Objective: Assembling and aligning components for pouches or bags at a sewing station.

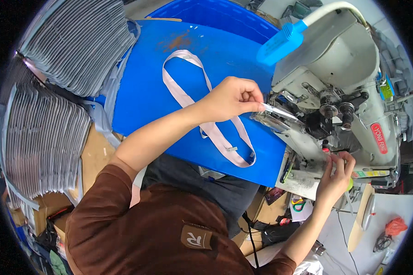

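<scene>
My left hand (237, 97) is closed in a pinch at the near end of the sewing machine's arm. Between thumb and fingertip is the end of a pale strip (271, 109), which runs toward the needle area of the sewing machine (335, 59). A long pale pink fabric band (176, 89) lies in loose, crossed loops on the blue tabletop (142, 105), passing under my left wrist. Lower right, my right hand (337, 176) has its fingers bent together against the machine's lower body. What those fingers grip, if anything, is hidden.
Tall stacks of grey folded pieces (78, 46) stand at the left. A blue bin (220, 18) is behind the tabletop. A bright blue lamp head (282, 43) hangs over the machine. Green-handled scissors (299, 205) lie below it, near a red plastic bag (395, 226).
</scene>
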Demonstrator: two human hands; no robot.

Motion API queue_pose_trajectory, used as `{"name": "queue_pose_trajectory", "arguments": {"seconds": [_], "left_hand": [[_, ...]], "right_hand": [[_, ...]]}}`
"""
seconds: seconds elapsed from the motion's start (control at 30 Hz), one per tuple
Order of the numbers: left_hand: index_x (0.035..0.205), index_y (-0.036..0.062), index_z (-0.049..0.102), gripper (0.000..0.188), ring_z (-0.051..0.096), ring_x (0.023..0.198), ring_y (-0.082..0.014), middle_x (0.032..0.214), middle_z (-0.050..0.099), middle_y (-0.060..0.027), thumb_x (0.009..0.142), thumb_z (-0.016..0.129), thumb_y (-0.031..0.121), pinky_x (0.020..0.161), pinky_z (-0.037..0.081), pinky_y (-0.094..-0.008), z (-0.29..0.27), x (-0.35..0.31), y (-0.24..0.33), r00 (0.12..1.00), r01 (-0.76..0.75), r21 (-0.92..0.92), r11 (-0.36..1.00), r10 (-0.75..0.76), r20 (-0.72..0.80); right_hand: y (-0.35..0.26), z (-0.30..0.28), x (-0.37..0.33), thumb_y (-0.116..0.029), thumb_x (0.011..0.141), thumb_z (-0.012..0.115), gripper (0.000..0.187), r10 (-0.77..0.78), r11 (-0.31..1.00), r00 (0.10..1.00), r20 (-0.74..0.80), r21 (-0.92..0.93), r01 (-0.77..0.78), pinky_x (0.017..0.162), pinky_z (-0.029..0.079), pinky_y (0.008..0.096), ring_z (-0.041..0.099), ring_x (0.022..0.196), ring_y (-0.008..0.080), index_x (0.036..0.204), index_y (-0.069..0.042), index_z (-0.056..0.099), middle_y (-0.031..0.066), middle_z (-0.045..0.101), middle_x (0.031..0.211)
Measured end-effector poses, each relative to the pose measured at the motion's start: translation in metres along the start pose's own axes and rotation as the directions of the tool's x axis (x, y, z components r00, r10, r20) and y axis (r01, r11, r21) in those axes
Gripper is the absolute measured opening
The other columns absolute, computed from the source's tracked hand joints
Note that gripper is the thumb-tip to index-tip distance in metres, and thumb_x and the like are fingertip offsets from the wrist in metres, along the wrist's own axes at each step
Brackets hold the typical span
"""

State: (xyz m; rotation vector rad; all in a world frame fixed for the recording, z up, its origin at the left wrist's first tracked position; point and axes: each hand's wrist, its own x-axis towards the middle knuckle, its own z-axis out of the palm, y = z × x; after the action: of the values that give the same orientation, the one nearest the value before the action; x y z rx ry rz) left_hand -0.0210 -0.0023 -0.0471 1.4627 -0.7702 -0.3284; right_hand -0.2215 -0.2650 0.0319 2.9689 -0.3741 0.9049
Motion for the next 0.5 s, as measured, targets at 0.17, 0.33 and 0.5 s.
{"name": "queue_pose_trajectory", "arguments": {"seconds": [0.17, 0.33, 0.5], "left_hand": [[0.090, 0.0032, 0.067, 0.014, 0.057, 0.069, -0.0064, 0.083, 0.065, -0.0001, 0.084, 0.078, 0.010, 0.062, 0.044, -0.0222, 0.011, 0.009, 0.004, 0.995, -0.050, 0.003, 0.999, 0.049, 0.082], [0.094, 0.0036, 0.067, 0.025, 0.061, 0.069, -0.0141, 0.088, 0.061, -0.0057, 0.078, 0.080, 0.017, 0.062, 0.049, -0.0312, -0.011, -0.011, -0.004, 0.995, -0.101, 0.339, 0.935, 0.101, 0.018], [0.092, 0.0039, 0.066, 0.017, 0.063, 0.088, -0.0333, 0.096, 0.062, -0.0099, 0.080, 0.070, 0.015, 0.076, 0.050, -0.0455, -0.037, -0.031, -0.079, 0.998, 0.012, 0.813, 0.582, -0.057, 0.026]], "right_hand": [[0.011, -0.002, -0.009, -0.006, 0.086, 0.070, 0.010, 0.033, 0.998, 0.996, -0.082, -0.050, -0.037, 0.080, 0.051, 0.0390, 0.062, 0.093, 0.0308, 0.095, -0.003, 0.067, 0.0107, 0.059, 0.109], [-0.031, 0.009, -0.040, -0.007, 0.082, 0.073, 0.016, -0.127, 0.962, 0.984, -0.128, 0.224, 0.154, 0.079, 0.050, 0.0407, 0.061, 0.092, 0.0305, 0.095, -0.002, 0.065, 0.0127, 0.063, 0.097], [-0.105, 0.064, -0.035, -0.021, 0.081, 0.076, 0.039, -0.282, 0.874, 0.909, 0.306, 0.474, 0.111, 0.085, 0.051, 0.0423, 0.062, 0.096, 0.0384, 0.108, 0.005, 0.063, 0.0206, 0.062, 0.107]]}}
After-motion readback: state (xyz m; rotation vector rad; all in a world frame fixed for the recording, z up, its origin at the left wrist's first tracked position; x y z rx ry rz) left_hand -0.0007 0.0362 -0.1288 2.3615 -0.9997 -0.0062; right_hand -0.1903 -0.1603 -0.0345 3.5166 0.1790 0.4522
